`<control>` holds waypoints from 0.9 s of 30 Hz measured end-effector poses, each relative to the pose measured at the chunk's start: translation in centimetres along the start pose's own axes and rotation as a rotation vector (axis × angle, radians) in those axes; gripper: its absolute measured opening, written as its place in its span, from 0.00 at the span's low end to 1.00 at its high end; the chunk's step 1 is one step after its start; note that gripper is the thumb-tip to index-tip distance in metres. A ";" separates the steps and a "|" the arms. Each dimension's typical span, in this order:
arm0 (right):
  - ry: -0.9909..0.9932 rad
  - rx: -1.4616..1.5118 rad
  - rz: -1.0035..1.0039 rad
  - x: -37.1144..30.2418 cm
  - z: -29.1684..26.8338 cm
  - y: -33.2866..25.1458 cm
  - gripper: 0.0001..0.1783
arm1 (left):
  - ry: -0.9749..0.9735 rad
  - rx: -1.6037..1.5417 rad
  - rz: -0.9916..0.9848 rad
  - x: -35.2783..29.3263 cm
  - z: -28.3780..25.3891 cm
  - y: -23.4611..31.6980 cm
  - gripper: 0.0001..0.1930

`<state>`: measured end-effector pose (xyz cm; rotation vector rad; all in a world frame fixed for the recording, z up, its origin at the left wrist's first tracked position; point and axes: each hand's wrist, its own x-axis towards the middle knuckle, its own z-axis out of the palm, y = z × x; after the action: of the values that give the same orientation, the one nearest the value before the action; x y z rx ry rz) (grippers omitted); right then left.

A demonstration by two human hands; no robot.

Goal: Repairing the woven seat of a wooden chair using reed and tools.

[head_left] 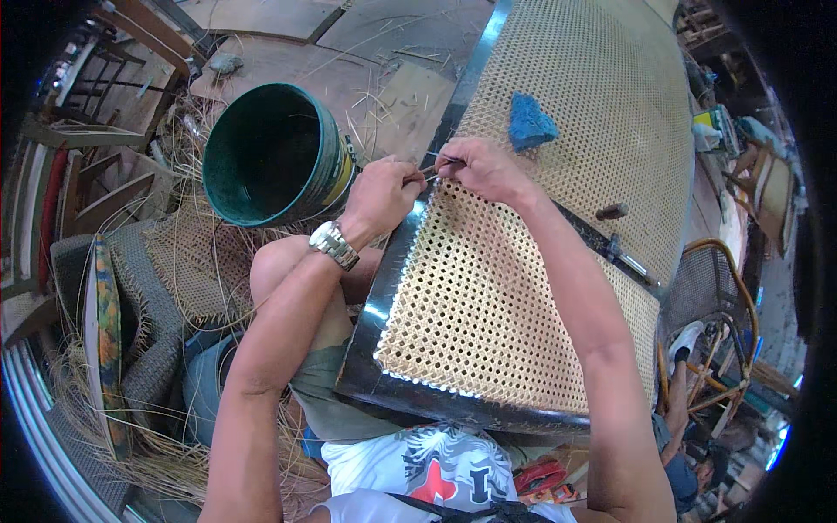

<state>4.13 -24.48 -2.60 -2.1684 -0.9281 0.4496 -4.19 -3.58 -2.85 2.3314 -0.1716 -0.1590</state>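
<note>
A woven cane panel fills a glossy black wooden frame across my lap. My left hand is closed in a pinch at the frame's left edge, where a thin pale strand shows at its fingertips. Close beside it, my right hand is closed around a thin dark tool, mostly hidden by the fingers, at the corner of the near cane section. A blue sponge rests on the far cane section. On the crossbar lie a metal-shafted tool and a short dark cylinder.
A green bucket stands left of the frame, its inside dark. Loose cane strands litter the floor at left. A rattan chair stands at the right, with another person's foot and leg near it.
</note>
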 end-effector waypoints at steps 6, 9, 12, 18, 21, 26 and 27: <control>0.061 -0.184 -0.157 0.0 0.5 -0.5 0.03 | 0.006 -0.071 -0.093 0.1 0.2 0.0 0.13; 0.089 -0.136 -0.146 -0.2 0.9 -0.6 0.04 | 0.010 -0.088 -0.115 0.2 0.2 -0.1 0.13; 0.067 -0.146 -0.131 -0.3 0.9 -0.5 0.04 | 0.015 -0.092 -0.135 0.2 0.1 0.0 0.12; 0.012 -0.162 -0.146 0.0 0.5 -0.6 0.05 | -0.015 -0.078 -0.159 0.3 -0.1 0.3 0.12; 0.047 -0.191 -0.201 -0.1 0.7 -0.8 0.05 | -0.037 -0.090 -0.211 0.4 0.0 0.4 0.11; 0.048 -0.063 -0.139 0.0 0.8 -1.0 0.05 | 0.054 -0.037 -0.118 0.3 0.3 0.2 0.11; 0.032 -0.052 -0.103 -0.1 0.8 -1.1 0.06 | 0.059 -0.037 -0.130 0.3 0.4 0.2 0.11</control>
<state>3.10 -23.60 -2.35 -2.1556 -1.0386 0.3432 -3.98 -4.05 -3.00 2.3082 0.0126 -0.1565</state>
